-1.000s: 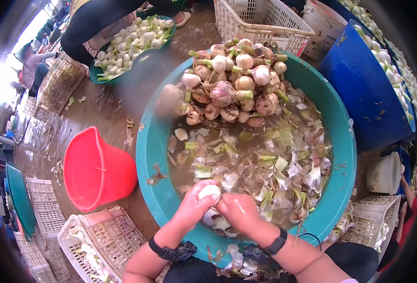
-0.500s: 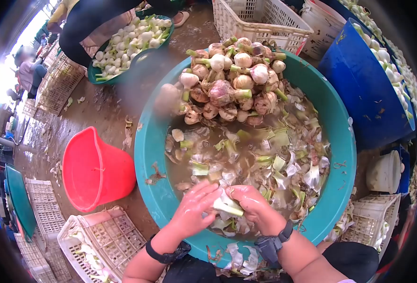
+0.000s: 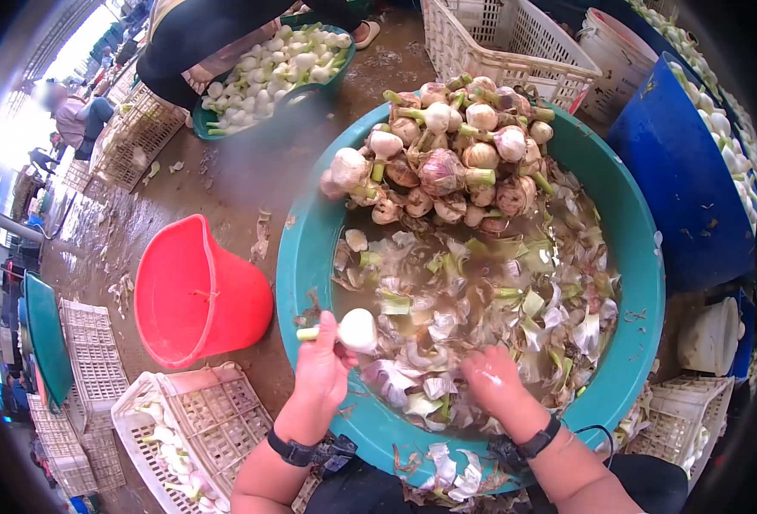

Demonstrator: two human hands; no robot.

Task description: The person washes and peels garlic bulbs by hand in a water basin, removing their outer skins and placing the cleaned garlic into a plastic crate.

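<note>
My left hand (image 3: 323,364) is closed on a peeled white garlic bulb (image 3: 359,331), its green stem pointing left, above the left rim of the teal tub (image 3: 297,257). Over the murky water and loose peels (image 3: 447,343) is my right hand (image 3: 491,377), its fingertips blurred and partly among the peels, so what they hold is hidden. A heap of unpeeled garlic (image 3: 442,171) with short stems rises at the far side of the tub.
Left of the tub stands a red bucket (image 3: 203,291). A crate with white garlic (image 3: 173,454) is at lower left, a basin of peeled garlic (image 3: 280,77) at upper left beside a person. Another crate (image 3: 507,51), a white bucket (image 3: 614,64) and a blue tub (image 3: 687,188) are beyond.
My left hand has moved left and now holds the bulb alone. My right hand has left the bulb and dropped among the peels. The whole view has shifted, with the tub further right.
</note>
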